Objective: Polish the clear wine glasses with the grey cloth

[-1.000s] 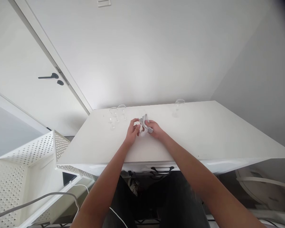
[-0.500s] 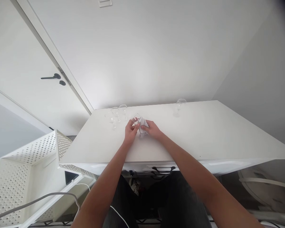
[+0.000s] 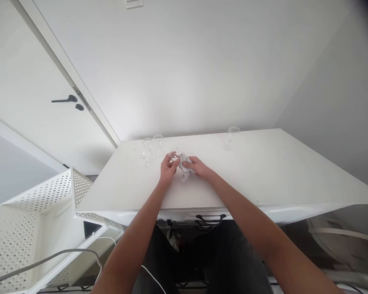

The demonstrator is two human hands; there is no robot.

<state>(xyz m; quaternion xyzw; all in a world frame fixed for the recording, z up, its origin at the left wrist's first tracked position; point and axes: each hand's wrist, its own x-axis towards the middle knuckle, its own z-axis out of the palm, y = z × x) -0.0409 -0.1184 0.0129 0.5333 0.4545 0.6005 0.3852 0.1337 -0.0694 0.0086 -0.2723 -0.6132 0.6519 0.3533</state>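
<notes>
Between my hands, just above the white cabinet top (image 3: 282,171), is a clear stemmed glass (image 3: 177,150), partly covered by fingers and cloth. My left hand (image 3: 168,166) is closed around the bowl of this glass. A white cloth (image 3: 186,164) is pinched in my right hand (image 3: 198,166) and pressed against the glass, its loose end hanging down. Left of my hands stand several clear glasses, among them a front wine glass (image 3: 142,153) and a rear wine glass (image 3: 158,141). One more wine glass (image 3: 231,139) stands upright farther right, near the wall.
A white wall (image 3: 196,73) rises behind the cabinet. At the left are a door with a black handle (image 3: 68,99) and a white perforated rack (image 3: 33,220). A grey cable (image 3: 49,258) crosses the lower left. Black drawer handles (image 3: 211,218) stick out at the cabinet's front.
The cloth has shifted slightly against the glass, and its loose end hangs a little differently. Both hands stay in nearly the same place. The standing glasses have not moved.
</notes>
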